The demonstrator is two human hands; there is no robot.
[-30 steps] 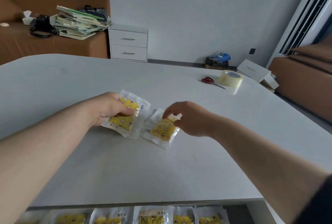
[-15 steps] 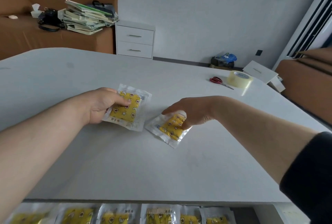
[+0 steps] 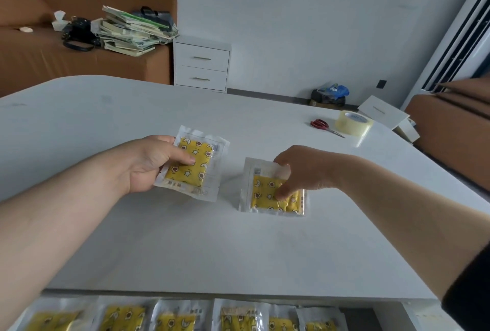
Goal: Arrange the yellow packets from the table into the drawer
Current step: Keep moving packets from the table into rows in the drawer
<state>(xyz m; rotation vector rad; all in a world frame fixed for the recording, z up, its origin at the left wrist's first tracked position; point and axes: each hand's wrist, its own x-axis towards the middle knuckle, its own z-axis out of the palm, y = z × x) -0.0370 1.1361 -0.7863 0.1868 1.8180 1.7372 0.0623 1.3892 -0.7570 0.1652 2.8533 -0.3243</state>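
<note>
Two yellow packets with star and moon prints in clear wrap are out on the white table (image 3: 185, 251). My left hand (image 3: 151, 163) grips the left packet (image 3: 196, 168) by its left edge, thumb on top. My right hand (image 3: 302, 171) pinches the right packet (image 3: 265, 198), fingers curled over its top edge and thumb pressed on the yellow part. The open drawer (image 3: 413, 314) shows below the table's near edge, holding a row of several more yellow packets (image 3: 238, 317).
Red-handled scissors (image 3: 324, 126) and a roll of clear tape (image 3: 354, 122) lie at the table's far right. Beyond the table stand a white two-drawer cabinet (image 3: 202, 65) and a brown sofa (image 3: 39, 60) stacked with books.
Both hands have drawn the two packets apart and toward me. The right packet has turned from tilted to nearly square with the table edge.
</note>
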